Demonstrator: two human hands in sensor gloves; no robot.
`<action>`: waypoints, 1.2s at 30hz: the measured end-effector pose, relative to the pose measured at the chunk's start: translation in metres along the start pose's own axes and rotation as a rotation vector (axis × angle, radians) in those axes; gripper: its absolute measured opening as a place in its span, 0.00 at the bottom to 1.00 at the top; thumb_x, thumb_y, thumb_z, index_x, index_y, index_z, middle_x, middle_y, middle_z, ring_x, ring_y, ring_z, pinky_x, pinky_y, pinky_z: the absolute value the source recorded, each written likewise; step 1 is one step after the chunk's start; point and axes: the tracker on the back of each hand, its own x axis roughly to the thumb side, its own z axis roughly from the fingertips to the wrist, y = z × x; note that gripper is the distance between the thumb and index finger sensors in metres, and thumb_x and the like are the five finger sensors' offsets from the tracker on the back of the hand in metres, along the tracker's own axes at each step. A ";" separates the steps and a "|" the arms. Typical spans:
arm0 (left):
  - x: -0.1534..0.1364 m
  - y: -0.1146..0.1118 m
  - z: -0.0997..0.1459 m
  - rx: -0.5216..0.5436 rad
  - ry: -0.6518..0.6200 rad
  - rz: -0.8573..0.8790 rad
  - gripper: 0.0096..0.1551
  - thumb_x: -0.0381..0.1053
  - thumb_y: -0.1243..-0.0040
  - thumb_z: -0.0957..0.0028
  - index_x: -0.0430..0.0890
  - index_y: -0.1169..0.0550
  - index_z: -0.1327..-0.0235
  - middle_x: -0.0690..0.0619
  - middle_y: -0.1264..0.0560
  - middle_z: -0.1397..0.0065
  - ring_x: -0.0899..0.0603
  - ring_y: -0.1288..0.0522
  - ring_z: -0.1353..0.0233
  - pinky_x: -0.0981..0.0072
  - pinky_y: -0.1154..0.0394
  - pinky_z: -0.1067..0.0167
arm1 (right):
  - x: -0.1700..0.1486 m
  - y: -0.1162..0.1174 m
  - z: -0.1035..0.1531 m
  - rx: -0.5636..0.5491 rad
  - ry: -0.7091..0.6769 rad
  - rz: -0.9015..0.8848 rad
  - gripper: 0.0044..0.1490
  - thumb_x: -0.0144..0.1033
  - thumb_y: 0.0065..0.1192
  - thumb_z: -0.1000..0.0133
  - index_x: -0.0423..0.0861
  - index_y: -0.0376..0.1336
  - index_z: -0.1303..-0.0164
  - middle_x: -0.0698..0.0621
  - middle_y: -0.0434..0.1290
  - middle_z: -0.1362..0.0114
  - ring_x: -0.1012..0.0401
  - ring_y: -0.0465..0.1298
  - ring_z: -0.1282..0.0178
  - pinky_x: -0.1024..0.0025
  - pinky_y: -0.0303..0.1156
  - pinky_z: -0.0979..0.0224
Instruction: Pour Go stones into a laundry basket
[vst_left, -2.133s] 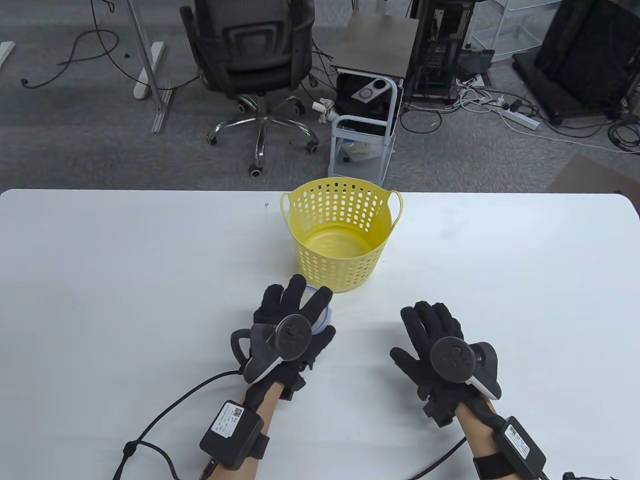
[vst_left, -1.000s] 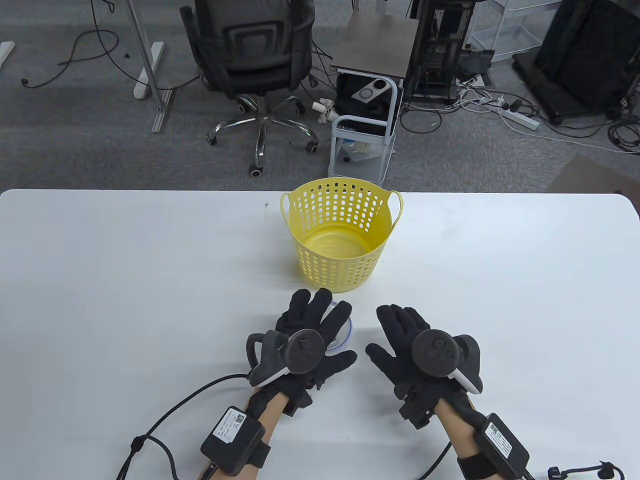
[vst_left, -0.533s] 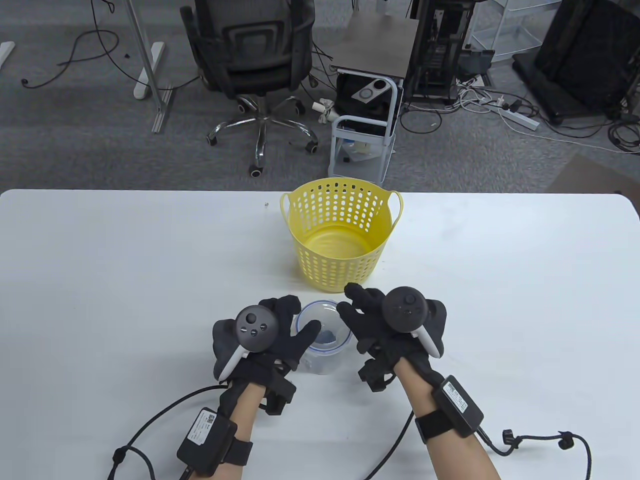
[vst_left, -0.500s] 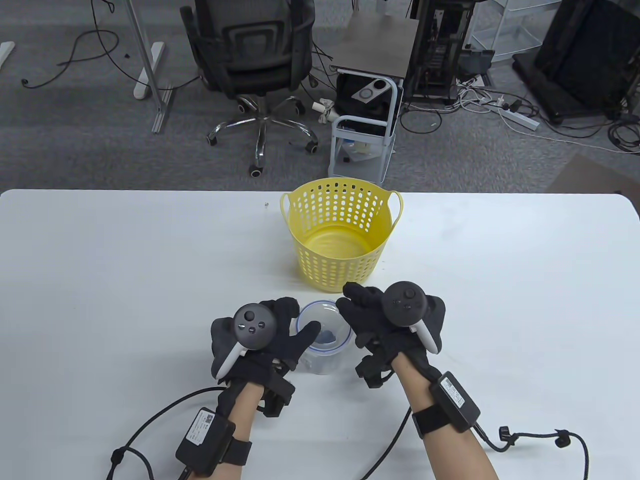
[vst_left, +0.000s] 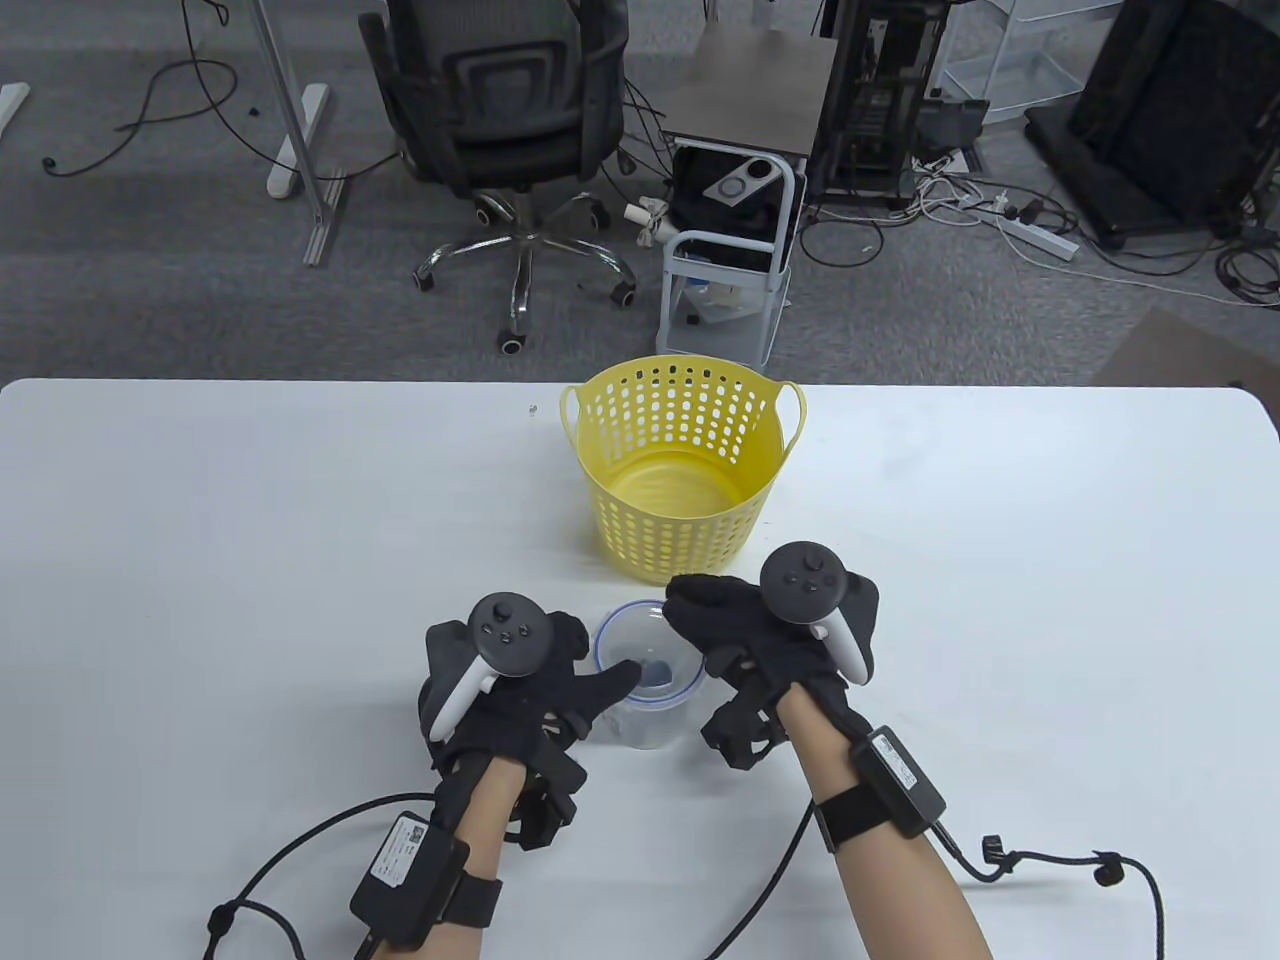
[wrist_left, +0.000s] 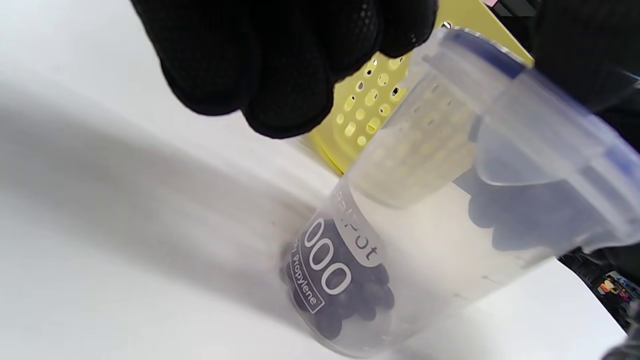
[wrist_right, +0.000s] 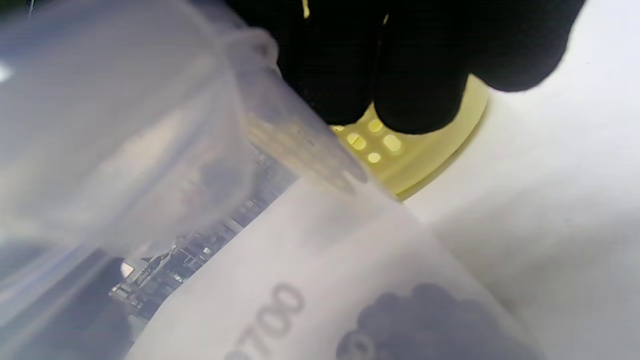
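We work on a white table (vst_left: 250, 560); beyond its far edge lies grey carpet with an office chair (vst_left: 500, 130) at 11 o'clock, a small white cart (vst_left: 725, 260) at 12 o'clock, and a power strip with loose cables (vst_left: 1040, 235) at 2 o'clock.

The yellow laundry basket (vst_left: 683, 470) stands upright at the table's centre, mouth up; its perforated wall and bare floor are visible, and we see nothing inside it.

Just beside it, at its 6 o'clock, stands a clear plastic container (vst_left: 648, 685) with a blue rim. Dark Go stones (wrist_left: 345, 295) lie heaped at its bottom and fill only a small part of it. In the table view its mouth faces up and its long axis is close to vertical; we cannot tell whether its base touches the table. The wrist views are themselves tilted, so the container appears slanted there. White printed lettering (wrist_left: 327, 260) shows on its wall.

The left hand (vst_left: 520, 690) is at the container's 9 o'clock, thumb against its near left wall; in the left wrist view the fingers (wrist_left: 280, 55) are curled and stand clear of the container. The right hand (vst_left: 760, 640) is at its 3 o'clock, fingers (wrist_right: 395, 65) curled over the far right of the rim. We cannot tell how firmly either hand grips.
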 end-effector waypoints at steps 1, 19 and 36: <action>0.000 0.000 0.000 0.018 0.002 0.008 0.51 0.82 0.37 0.56 0.55 0.39 0.30 0.56 0.30 0.33 0.45 0.20 0.41 0.56 0.22 0.45 | -0.003 -0.002 0.003 0.006 0.008 0.000 0.32 0.56 0.69 0.47 0.51 0.72 0.37 0.44 0.76 0.34 0.38 0.78 0.40 0.38 0.72 0.37; -0.006 -0.015 -0.005 0.228 -0.082 0.120 0.43 0.82 0.47 0.55 0.58 0.30 0.32 0.57 0.24 0.36 0.45 0.17 0.43 0.56 0.20 0.48 | -0.031 0.000 0.068 -0.186 -0.032 -0.017 0.42 0.66 0.61 0.48 0.47 0.68 0.34 0.42 0.75 0.33 0.38 0.78 0.41 0.39 0.73 0.39; 0.001 -0.027 -0.007 0.205 -0.102 0.109 0.38 0.80 0.48 0.55 0.57 0.23 0.41 0.59 0.18 0.45 0.48 0.14 0.50 0.59 0.18 0.54 | -0.061 0.015 0.057 -0.070 -0.063 -0.332 0.39 0.65 0.61 0.49 0.46 0.67 0.40 0.40 0.72 0.33 0.41 0.76 0.42 0.39 0.71 0.39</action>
